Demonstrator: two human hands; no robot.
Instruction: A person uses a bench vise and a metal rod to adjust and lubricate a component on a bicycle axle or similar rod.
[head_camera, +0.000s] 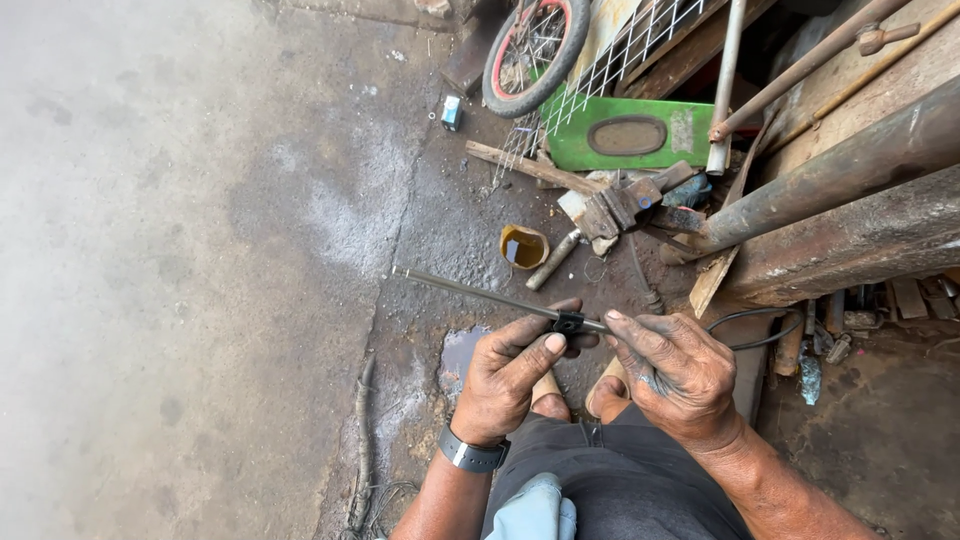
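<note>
**Small clip on a thin rod, held over cluttered floor**

Head view. Your left hand (510, 375) pinches a small black clip (568, 322) on a thin metal rod (470, 290); thumb and fingers closed on it. Your right hand (672, 372) grips the rod just beside the clip, fingers curled shut around it. The rod's free end juts out left, unsupported.

Risk, as I judge it: greasy fingers could slip and drop the clip into the debris below; the long free end could swing or bend.

Floor (180, 250): bare concrete, stained, wet patch near your feet. Yellow cup (523, 247), bicycle wheel (535, 45), green panel (630, 132), rusty pipes (850, 165) close ahead.
</note>
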